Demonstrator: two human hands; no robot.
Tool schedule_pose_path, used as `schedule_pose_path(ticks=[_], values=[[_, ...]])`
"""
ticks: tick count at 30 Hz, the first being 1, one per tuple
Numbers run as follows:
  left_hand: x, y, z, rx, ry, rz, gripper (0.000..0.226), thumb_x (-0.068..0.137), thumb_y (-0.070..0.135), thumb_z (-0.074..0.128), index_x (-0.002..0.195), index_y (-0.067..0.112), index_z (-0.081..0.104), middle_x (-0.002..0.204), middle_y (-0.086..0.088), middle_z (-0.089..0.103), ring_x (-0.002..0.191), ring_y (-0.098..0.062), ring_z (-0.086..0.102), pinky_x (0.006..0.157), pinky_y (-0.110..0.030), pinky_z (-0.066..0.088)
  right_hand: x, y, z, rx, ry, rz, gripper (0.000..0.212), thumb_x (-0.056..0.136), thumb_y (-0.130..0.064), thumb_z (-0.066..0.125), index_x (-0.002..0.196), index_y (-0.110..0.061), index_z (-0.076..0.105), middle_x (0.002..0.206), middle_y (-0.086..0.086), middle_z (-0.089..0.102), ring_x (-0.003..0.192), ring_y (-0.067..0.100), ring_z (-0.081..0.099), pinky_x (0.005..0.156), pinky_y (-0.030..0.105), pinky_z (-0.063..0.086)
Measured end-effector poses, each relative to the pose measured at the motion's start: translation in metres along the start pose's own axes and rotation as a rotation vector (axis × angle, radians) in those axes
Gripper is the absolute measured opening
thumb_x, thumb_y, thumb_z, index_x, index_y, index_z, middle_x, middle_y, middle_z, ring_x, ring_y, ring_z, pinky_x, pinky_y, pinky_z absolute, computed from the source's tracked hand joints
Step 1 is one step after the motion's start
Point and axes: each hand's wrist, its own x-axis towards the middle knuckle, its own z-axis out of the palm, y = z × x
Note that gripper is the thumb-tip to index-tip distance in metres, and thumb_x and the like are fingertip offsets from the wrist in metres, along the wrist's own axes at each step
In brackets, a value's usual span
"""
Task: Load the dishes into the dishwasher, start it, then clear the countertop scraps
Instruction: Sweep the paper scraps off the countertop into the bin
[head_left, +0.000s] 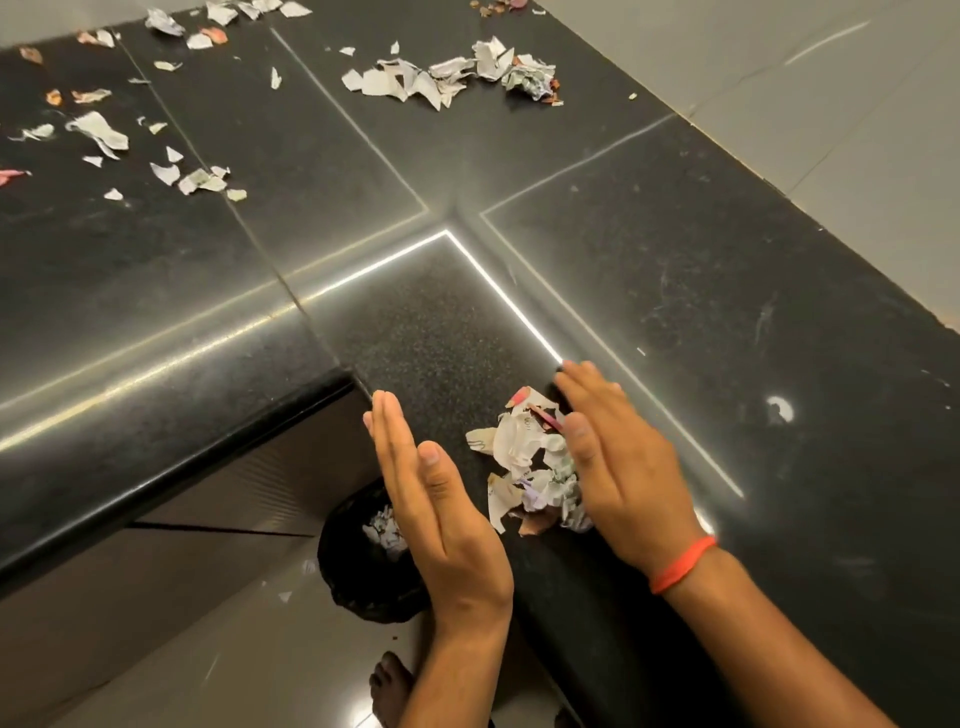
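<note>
A small heap of torn paper and peel scraps (530, 467) lies near the front edge of the black stone countertop (675, 291). My right hand (618, 462) rests flat against the heap's right side, fingers straight. My left hand (431, 483) stands on edge with straight fingers at the counter's inner corner edge, a little left of the heap. Below it on the floor sits a black bin (358, 571) with some paper scraps inside.
More scraps lie scattered on the far counter: a cluster at the back middle (452, 75) and loose bits at the far left (104, 135). A pale tiled wall (831, 78) runs along the right. My bare foot (389, 686) stands on the glossy floor.
</note>
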Motion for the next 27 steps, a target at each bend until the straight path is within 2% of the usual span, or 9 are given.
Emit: schedule_pose_path(ticks=[3,7,10,13,16,21,24,27], values=[[0.0,-0.001,-0.001,-0.047,0.009,0.004,0.052,0.11,0.028,0.026,0.16,0.014,0.03,0.168,0.013,0.025,0.154,0.003,0.012,0.122,-0.015,0.015,-0.005,-0.024,0.019,0.062,-0.012,-0.063,0.048,0.106,-0.033,0.034,0.143,-0.011,0.055,0.152,-0.002,0.049,0.147,0.006,0.033,0.121,0.043,0.031],[0.0,-0.004,-0.002,-0.142,0.032,-0.008,0.051,0.109,0.028,0.025,0.158,0.014,0.036,0.165,0.014,0.031,0.154,0.002,0.018,0.124,-0.02,0.019,-0.01,-0.043,0.032,0.244,0.019,-0.079,0.044,0.106,-0.026,0.037,0.141,-0.008,0.057,0.147,-0.002,0.055,0.143,0.008,0.042,0.116,0.043,0.038],[0.0,-0.008,-0.004,-0.193,0.05,-0.008,0.05,0.11,0.024,0.024,0.157,0.013,0.037,0.165,0.013,0.033,0.153,0.001,0.02,0.125,-0.023,0.02,-0.009,-0.041,0.023,0.384,0.141,-0.084,0.039,0.105,-0.013,0.038,0.137,-0.004,0.059,0.142,0.002,0.059,0.138,0.014,0.05,0.112,0.041,0.043],[0.0,-0.01,-0.005,-0.225,0.047,-0.022,0.05,0.11,0.026,0.023,0.157,0.014,0.037,0.164,0.015,0.034,0.153,0.001,0.02,0.125,-0.026,0.019,-0.002,-0.027,0.015,0.282,0.269,0.048,0.042,0.105,-0.022,0.036,0.136,-0.01,0.061,0.14,-0.003,0.06,0.135,0.007,0.051,0.113,0.038,0.042],[-0.001,-0.01,-0.006,-0.246,0.049,-0.022,0.051,0.11,0.026,0.023,0.157,0.014,0.037,0.164,0.014,0.034,0.154,0.0,0.02,0.126,-0.03,0.019,0.001,-0.029,0.026,0.154,0.152,0.052,0.046,0.105,-0.035,0.036,0.136,-0.013,0.063,0.142,-0.007,0.058,0.139,0.002,0.045,0.117,0.039,0.037],[0.001,-0.014,-0.006,-0.319,0.065,-0.047,0.05,0.109,0.026,0.023,0.155,0.012,0.04,0.163,0.01,0.037,0.153,-0.003,0.024,0.127,-0.038,0.02,-0.008,-0.048,0.042,0.251,0.043,-0.063,0.042,0.105,-0.026,0.038,0.134,-0.011,0.064,0.141,-0.005,0.06,0.138,0.006,0.047,0.115,0.042,0.04],[0.001,-0.014,-0.006,-0.373,0.065,-0.061,0.049,0.109,0.026,0.024,0.152,0.013,0.043,0.161,0.008,0.041,0.153,-0.005,0.027,0.126,-0.041,0.023,-0.014,-0.065,0.045,0.36,0.013,-0.177,0.041,0.104,-0.018,0.038,0.133,-0.005,0.063,0.141,-0.001,0.061,0.138,0.011,0.05,0.112,0.039,0.043],[-0.002,-0.017,-0.008,-0.396,0.073,-0.062,0.05,0.109,0.026,0.024,0.152,0.011,0.043,0.161,0.009,0.042,0.152,-0.004,0.029,0.126,-0.035,0.025,-0.007,-0.051,0.03,0.412,0.218,-0.072,0.041,0.103,-0.017,0.037,0.13,-0.004,0.065,0.136,0.002,0.064,0.133,0.014,0.055,0.11,0.038,0.045]])
